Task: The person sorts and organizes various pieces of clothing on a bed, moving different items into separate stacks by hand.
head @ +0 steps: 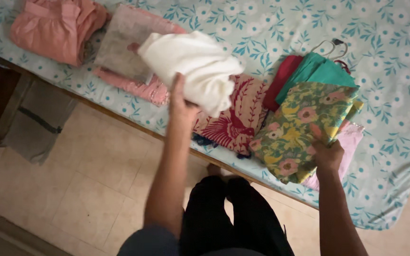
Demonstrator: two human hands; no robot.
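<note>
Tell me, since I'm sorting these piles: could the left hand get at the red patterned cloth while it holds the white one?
Probably not freely: the left hand grips the white cloth, which hangs over part of the red patterned cloth.

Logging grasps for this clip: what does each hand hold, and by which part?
Left hand grips the white folded cloth at its near edge; right hand holds the floral folded cloth at its near corner.

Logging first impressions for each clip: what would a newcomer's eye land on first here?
The white cloth, lifted by the left hand over the middle of the bed, stands out first. Next is the floral stack, green and yellow, gripped by the right hand at the bed's near edge. Pink clothes lie folded at the far left, and a red patterned cloth sits between the hands.
</note>
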